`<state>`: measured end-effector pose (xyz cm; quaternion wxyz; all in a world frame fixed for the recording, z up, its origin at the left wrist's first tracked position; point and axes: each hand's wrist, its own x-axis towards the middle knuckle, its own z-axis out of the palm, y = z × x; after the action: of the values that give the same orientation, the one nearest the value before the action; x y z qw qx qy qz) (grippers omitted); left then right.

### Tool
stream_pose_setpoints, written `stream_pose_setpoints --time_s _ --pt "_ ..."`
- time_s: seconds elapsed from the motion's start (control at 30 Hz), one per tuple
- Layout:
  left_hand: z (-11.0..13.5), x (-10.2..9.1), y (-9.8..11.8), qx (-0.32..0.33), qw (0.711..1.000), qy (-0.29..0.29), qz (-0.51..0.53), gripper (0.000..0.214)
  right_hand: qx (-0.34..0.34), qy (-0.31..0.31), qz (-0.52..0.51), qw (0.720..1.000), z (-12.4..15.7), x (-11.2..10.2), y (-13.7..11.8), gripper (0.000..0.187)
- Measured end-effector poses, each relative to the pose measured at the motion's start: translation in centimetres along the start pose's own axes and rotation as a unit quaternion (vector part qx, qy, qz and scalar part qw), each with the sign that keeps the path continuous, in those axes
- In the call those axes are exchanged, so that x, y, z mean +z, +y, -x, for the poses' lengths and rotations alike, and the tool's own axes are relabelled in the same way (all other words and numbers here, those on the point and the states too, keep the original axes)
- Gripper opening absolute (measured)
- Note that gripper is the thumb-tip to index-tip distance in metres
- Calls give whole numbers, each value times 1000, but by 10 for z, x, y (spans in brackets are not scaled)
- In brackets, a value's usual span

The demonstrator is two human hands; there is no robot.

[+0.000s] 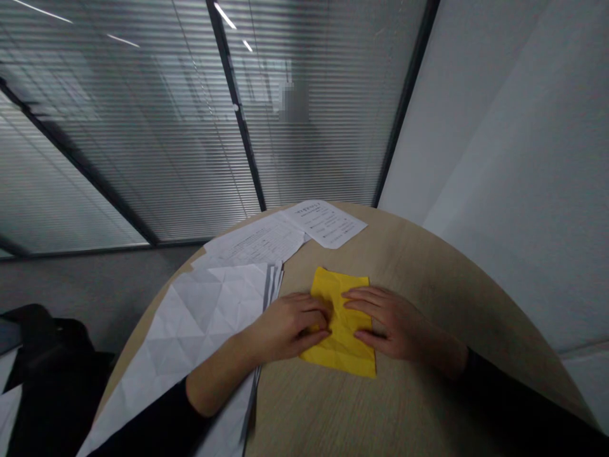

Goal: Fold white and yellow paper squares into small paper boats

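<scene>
A creased sheet of yellow paper lies on the round wooden table. My left hand rests on its left side, the fingers slightly bent and the thumb apart from them. From the right, my right hand lies over the opposite edge with its fingers stretched across the paper and its thumb lower down. Both hands touch the sheet without gripping it. Parts of the paper's left and right edges are hidden under the fingers.
Large white sheets with triangular folds lie stacked left of my hands, partly under my left arm. Printed pages overlap near the table's far edge. Beyond stand a glass partition with blinds and a pale wall. Dark objects sit at lower left.
</scene>
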<state>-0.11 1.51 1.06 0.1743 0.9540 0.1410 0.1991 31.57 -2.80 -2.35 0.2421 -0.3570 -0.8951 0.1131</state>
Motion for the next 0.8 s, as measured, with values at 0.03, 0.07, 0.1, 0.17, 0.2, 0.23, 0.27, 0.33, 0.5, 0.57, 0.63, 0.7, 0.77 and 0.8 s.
stream_pose_setpoints --time_s 0.03,0.07,0.1,0.17,0.2,0.23,0.27,0.33,0.5,0.57,0.63,0.7,0.77,0.8 --pt "0 2 -2 0 1000 5 -8 21 11 0 10 1000 0 2 0 54" --pt "1 3 -4 0 1000 9 -16 20 21 0 19 1000 -1 4 0 59" --pt "1 5 -6 -3 1000 15 -26 20 31 1 29 999 -1 5 0 62" --pt "3 8 -11 -22 998 31 -59 22 51 10 55 997 0 5 0 60" --pt "4 8 -13 -35 995 38 -80 23 61 15 69 996 0 5 0 58" --pt "5 9 -15 -50 993 43 -100 24 69 22 81 994 0 5 0 55" --pt "6 9 -17 -62 990 47 -118 24 73 26 91 993 -1 5 -1 51" --pt "7 9 -17 -80 986 50 -137 25 70 31 101 992 -1 3 -1 43" --pt "6 8 -11 -111 982 70 -133 35 31 24 93 995 -3 -1 -4 26" --pt "5 9 -10 -114 982 63 -135 49 13 13 82 996 -2 -2 -4 22" --pt "6 9 -10 -110 983 54 -135 49 2 13 69 998 -2 -2 -4 20" --pt "6 9 -11 -100 986 44 -127 43 6 27 59 998 -1 0 -2 22" --pt "7 9 -12 -91 989 34 -113 39 27 42 59 997 -1 3 2 35" --pt "7 9 -13 -88 990 32 -107 38 39 45 61 996 0 5 4 44"
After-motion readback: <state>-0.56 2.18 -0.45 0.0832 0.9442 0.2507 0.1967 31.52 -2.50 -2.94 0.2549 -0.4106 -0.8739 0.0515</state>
